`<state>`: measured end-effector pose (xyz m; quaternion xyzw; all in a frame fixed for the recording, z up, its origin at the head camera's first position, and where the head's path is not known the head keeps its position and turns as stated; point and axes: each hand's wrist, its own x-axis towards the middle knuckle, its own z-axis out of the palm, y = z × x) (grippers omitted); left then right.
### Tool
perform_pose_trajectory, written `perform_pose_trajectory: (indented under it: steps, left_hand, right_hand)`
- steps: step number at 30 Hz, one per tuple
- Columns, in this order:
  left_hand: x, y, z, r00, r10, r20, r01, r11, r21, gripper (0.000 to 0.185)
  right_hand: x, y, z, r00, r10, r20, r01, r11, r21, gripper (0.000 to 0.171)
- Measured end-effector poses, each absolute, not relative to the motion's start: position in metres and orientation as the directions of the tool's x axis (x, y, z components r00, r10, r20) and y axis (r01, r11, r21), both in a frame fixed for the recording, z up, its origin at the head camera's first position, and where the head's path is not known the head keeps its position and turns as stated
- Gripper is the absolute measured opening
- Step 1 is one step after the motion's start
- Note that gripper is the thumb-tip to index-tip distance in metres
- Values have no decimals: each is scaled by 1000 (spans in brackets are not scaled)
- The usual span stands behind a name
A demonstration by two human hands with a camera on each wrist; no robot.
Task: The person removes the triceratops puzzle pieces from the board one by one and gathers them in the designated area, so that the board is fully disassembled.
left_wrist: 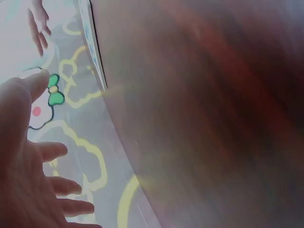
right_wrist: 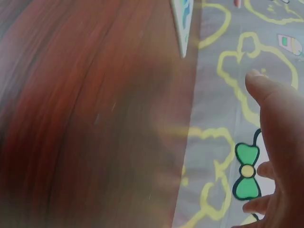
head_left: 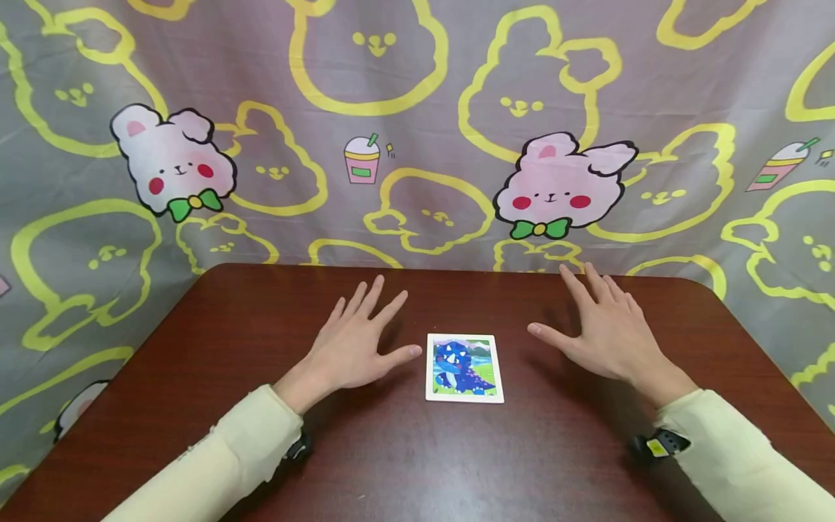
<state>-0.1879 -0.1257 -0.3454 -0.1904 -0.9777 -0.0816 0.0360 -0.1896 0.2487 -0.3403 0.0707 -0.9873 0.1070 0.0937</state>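
Note:
A small flat picture board (head_left: 464, 368) with a white border and a blue horned dinosaur lies at the middle of the table. To its left, my left hand (head_left: 355, 341) hovers with fingers spread, its thumb tip close to the board's edge but apart. On the other side my right hand (head_left: 609, 330) is held up with spread fingers, farther from the board. Both hands hold nothing. In the left wrist view the board (left_wrist: 93, 45) shows only as a thin slanted strip, and the right wrist view catches one corner of the board (right_wrist: 183, 23).
The dark reddish-brown wooden table (head_left: 365, 464) has rounded far corners. Behind it hangs a grey curtain (head_left: 417, 145) printed with yellow bear outlines and white rabbits. Dark straps with small devices sit at both wrists, the right device (head_left: 662, 444) partly yellow.

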Motion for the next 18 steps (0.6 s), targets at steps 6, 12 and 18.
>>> perform_pose_trajectory:
  steps: [6,12,18]
  left_hand:
    - [-172,-110,-346,-906,415,81,423,886,189,85]
    - [-156,-92,-345,-903,428,19,420,874,243,81]
    - [-142,-76,-347,-909,416,-13,398,877,268,77]
  right_hand:
    - [-190,226,-338,-973,-152,173,-205,914,-350,104]
    - [-193,195,-341,-964,-233,127,-265,826,-497,91]
    - [-194,167,-344,-941,-312,130,-325,726,-606,69]
